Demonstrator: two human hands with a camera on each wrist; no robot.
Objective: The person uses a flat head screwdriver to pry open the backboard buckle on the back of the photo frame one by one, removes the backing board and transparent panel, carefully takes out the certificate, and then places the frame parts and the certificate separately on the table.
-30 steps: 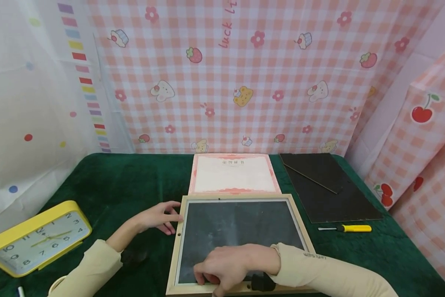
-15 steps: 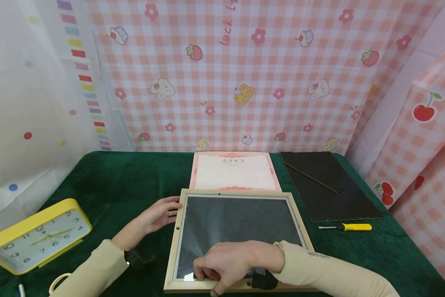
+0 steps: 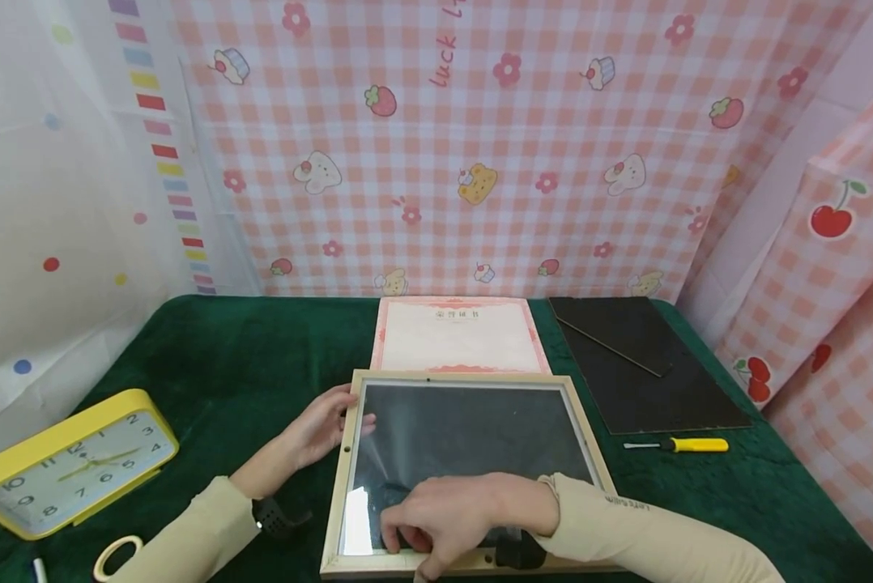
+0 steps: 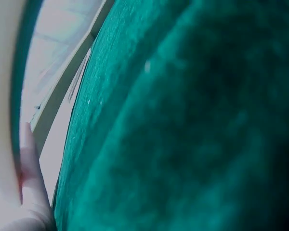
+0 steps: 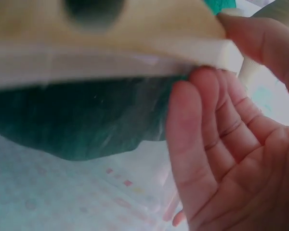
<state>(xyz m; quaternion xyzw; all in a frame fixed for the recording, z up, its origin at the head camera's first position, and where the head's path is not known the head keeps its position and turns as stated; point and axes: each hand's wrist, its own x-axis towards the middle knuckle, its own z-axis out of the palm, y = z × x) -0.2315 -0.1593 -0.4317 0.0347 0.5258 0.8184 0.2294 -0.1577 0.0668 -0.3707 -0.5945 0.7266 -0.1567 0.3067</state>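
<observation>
A light wooden picture frame (image 3: 338,486) with a clear pane lies in front of me, its far edge overlapping a pink-bordered certificate (image 3: 462,336). At the frame's left side is my left hand (image 3: 318,429), holding the edge with the thumb at the rim; fingertips (image 3: 367,423) show through the pane from beneath. My right hand (image 3: 444,518) grips the near edge. In the right wrist view its thumb (image 5: 260,45) lies on the outer side and its fingers (image 5: 185,115) curl against the inner side. A bright reflection covers the pane's near left corner.
A yellow clock (image 3: 79,465) stands at the left, with a beige ring (image 3: 116,559) and pen-like sticks near it. On the right lie a dark backing board (image 3: 648,397) with a thin strip (image 3: 611,346) on it and a yellow-handled screwdriver (image 3: 699,445). Green cloth (image 3: 261,348) covers the table.
My left hand has moved from beside the frame to hold its left edge, fingers now beneath the pane. The reflection on the pane has appeared and grown. My right hand keeps its grip.
</observation>
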